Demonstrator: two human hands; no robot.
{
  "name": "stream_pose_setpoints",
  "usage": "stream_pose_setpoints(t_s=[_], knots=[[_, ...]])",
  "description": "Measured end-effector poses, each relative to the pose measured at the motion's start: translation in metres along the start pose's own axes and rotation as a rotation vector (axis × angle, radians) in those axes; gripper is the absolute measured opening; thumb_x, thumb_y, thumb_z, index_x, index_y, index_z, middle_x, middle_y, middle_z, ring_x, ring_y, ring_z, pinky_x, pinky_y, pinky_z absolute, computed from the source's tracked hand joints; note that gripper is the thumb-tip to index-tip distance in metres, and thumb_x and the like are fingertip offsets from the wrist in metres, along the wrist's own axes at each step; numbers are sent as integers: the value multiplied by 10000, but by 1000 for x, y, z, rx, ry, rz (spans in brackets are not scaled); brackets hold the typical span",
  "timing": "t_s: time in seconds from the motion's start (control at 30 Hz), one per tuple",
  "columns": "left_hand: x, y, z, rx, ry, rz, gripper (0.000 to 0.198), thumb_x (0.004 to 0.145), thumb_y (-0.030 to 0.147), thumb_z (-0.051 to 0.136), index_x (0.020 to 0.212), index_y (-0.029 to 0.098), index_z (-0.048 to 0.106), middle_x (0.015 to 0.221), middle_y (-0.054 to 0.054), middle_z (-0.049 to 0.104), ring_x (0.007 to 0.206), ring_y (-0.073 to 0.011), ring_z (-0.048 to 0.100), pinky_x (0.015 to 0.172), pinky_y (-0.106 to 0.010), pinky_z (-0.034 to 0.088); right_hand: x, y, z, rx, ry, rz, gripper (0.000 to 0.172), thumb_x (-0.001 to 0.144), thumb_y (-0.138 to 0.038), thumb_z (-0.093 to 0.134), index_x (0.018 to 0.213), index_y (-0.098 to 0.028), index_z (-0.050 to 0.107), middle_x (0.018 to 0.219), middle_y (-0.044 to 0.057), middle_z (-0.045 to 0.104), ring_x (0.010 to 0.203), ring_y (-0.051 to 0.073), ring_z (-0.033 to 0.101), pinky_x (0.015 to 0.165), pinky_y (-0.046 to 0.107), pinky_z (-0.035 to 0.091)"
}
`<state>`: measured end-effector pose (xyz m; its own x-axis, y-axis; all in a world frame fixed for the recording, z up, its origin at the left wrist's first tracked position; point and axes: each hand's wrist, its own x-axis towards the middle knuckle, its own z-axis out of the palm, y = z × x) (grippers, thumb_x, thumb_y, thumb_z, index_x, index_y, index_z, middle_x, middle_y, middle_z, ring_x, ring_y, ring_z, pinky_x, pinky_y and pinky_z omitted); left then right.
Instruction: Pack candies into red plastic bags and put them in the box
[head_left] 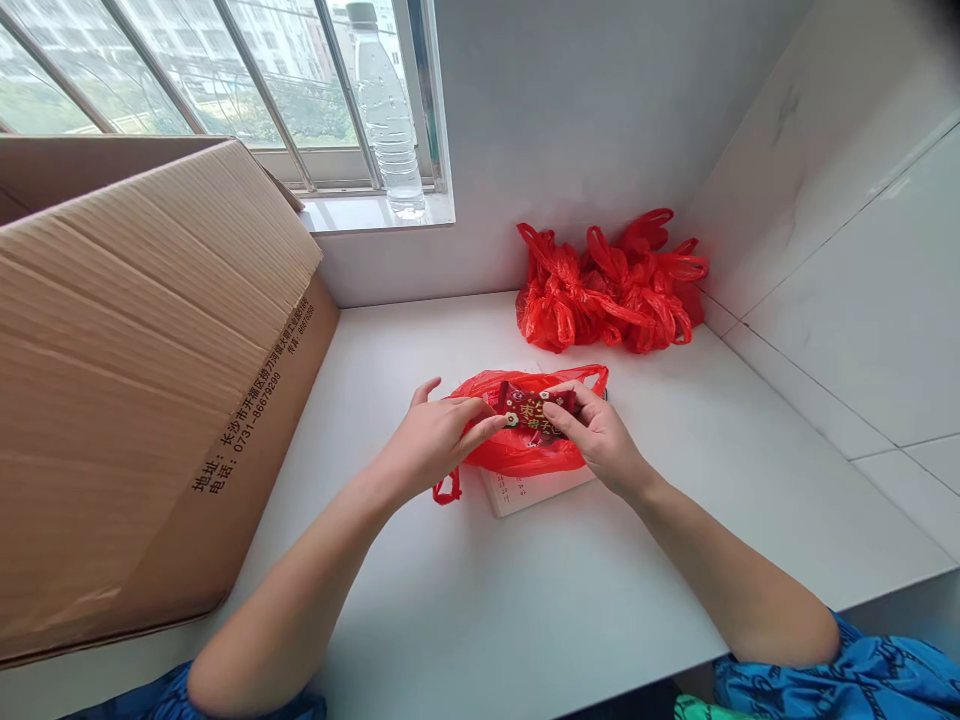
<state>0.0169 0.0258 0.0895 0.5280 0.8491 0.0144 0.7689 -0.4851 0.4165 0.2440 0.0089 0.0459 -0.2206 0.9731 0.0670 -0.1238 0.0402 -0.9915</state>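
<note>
Dark red packet (pixel 517 398) is pinched by the right hand (pixel 606 442); I can't tell whether the left hand (pixel 427 445) grips.

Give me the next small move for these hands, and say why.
Probably lower the snack packet into the red bag. The right hand grips the packet's right end in front of the bag, the left hand is at its left end, and the bag lies spread, unlike the bunched-up bags behind.
</note>
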Motion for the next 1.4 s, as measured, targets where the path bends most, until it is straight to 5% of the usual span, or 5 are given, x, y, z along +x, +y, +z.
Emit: stream_pose_setpoints(t_s=[0.17, 0.37, 0.47, 0.87, 1.4], knots=[[2, -5, 10, 139, -10, -18, 440, 1044, 453, 296, 1237, 240, 629, 1173, -52, 707, 952, -227, 691, 943, -399, 481, -2, 5, 0, -314, 168, -245, 205, 951, -365, 589, 1120, -248, 583, 1074, 62, 696, 952, 225, 687, 818, 399, 597], [5, -14, 23, 219, 44, -51, 602, 951, 158, 320, 1545, 252, 309, 1555, -70, 436, 854, -202, 692, 715, -336, 518, -3, 12, 2, -785, -56, -318, 254, 926, -257, 555, 1177, -229, 584, 977, 40, 721, 797, 198, 696, 731, 342, 554], [8, -18, 25, 208, 78, -45, 618, 948, 125, 292, 1548, 272, 306, 1470, -71, 534, 773, -190, 685, 666, -324, 504, -2, 15, 2, -979, -58, -244, 332, 964, -339, 524, 1273, -223, 558, 850, 29, 725, 715, 215, 687, 649, 342, 518], [24, -37, 57, 270, 236, -36, 447, 977, 258, 442, 1418, 313, 482, 1327, -24, 670, 670, -182, 680, 770, -365, 508, 7, 25, 2, -1115, 88, -347, 296, 990, -234, 436, 1232, -197, 601, 1299, 114, 609, 982, 240, 692, 773, 361, 558], [27, -34, 63, 261, 414, -11, 313, 983, 217, 462, 1275, 262, 564, 1055, -25, 780, 761, -190, 707, 1017, -413, 424, 28, 32, -14, -1394, 221, -219, 224, 949, -339, 576, 1111, -193, 629, 1008, 82, 678, 673, 203, 633, 531, 299, 392]])
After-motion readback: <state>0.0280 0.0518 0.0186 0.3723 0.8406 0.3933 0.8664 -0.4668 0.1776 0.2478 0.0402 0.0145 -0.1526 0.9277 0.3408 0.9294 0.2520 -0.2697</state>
